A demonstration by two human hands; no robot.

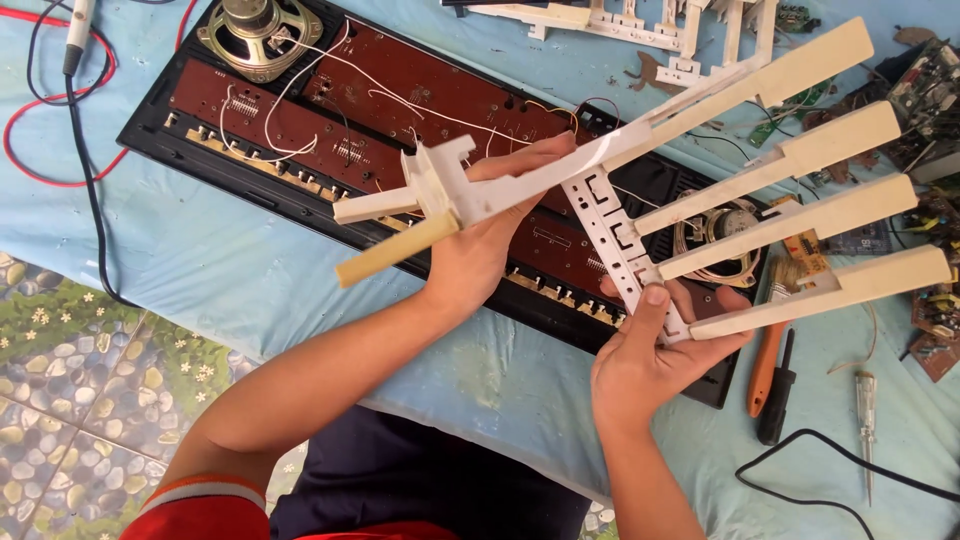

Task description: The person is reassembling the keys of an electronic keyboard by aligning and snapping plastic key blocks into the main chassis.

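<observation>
My left hand (480,245) grips a white plastic strip of piano keys (430,190) near its hinge end, two keys sticking out to the left. My right hand (650,345) holds a second white key strip (615,235) by its slotted rail, with several long cream keys (800,155) fanning out to the upper right. Both strips are held above an opened black keyboard case (250,185) with brown circuit boards (420,95) and white wires inside.
A round speaker (258,35) sits in the case's far left corner, another speaker (725,235) near the right end. An orange-handled brush (770,355), a black tool (778,400), a screwdriver (866,420) and loose circuit boards (930,90) lie at right. Red and black cables (60,100) trail left. More key strips (640,25) lie beyond.
</observation>
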